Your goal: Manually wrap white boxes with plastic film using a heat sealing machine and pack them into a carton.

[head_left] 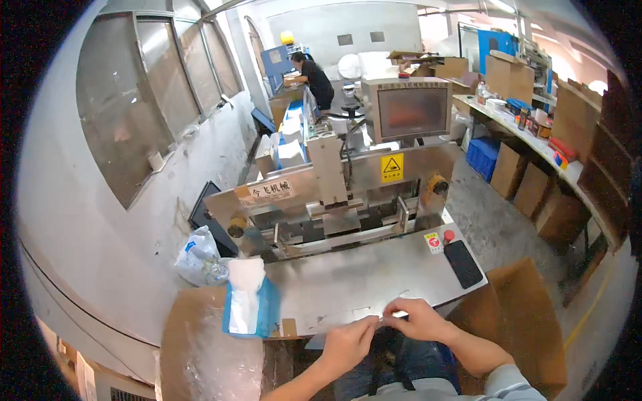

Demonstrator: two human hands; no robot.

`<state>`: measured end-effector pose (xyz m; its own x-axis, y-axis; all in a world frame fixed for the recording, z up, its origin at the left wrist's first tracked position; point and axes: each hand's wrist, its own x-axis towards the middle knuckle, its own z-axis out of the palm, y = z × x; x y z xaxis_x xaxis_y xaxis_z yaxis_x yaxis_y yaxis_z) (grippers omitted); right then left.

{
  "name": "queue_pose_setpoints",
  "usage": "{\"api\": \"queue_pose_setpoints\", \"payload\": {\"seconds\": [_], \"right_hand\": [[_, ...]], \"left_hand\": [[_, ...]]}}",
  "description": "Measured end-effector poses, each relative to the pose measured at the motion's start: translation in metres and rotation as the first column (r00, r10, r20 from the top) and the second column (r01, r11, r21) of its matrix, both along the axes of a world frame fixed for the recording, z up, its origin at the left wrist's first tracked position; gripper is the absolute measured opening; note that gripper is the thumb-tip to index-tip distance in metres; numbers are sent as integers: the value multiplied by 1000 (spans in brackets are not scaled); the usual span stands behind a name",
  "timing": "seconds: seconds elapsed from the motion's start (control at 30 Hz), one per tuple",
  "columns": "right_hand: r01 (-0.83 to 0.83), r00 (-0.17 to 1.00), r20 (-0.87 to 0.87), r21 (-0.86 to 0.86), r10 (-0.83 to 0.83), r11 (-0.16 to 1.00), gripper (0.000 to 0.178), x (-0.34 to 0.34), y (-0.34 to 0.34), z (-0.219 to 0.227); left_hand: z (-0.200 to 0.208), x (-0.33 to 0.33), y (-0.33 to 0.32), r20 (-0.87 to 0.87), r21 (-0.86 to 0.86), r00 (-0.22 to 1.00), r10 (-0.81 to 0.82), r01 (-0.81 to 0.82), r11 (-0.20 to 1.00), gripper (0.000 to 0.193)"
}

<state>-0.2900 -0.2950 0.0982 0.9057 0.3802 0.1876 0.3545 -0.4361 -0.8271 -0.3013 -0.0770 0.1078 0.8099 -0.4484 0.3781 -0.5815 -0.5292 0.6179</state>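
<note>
My left hand [351, 344] and my right hand [418, 319] meet at the front edge of the metal machine table [321, 287], above my lap. Both are closed, with thumbs and fingertips pinched together and nearly touching. Something small and pale seems to lie between the fingertips, too small to make out. Left of my hands, a blue pack [271, 304] with white folded sheets [246, 281] stands at the table's front corner. Behind the table top rises the steel machine [334, 174], its pressing head and guide rails over the bed.
A dark phone [463, 264] and a red stop button [449, 235] are at the table's right end. A monitor [413, 110] tops the machine. Cardboard boxes [525, 327] flank me. A plastic bag [200, 254] sits left. Another person [314, 77] works farther back.
</note>
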Motion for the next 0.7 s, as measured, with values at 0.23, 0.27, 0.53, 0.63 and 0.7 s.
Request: {"api": "queue_pose_setpoints", "payload": {"seconds": [0.23, 0.27, 0.53, 0.63, 0.7], "right_hand": [[37, 997, 78, -160, -24, 986, 14, -16, -28, -6], [53, 996, 75, -152, -42, 987, 14, -16, -30, -10], [88, 780, 620, 22, -82, 996, 11, -11, -31, -15], [1, 778, 628, -31, 19, 1000, 12, -10, -33, -22], [-83, 815, 564, -114, 133, 990, 12, -12, -34, -29]], "left_hand": [[-34, -6, -6, -369, -226, 929, 30, -121, 967, 22], [-35, -6, -9, -442, -254, 896, 35, -162, 954, 20], [-77, 7, -10, -729, -154, 679, 93, -294, 943, 33], [-85, 7, -10, -799, -167, 598, 64, -324, 931, 30], [-88, 3, -16, -365, -106, 861, 353, -415, 904, 16]]}}
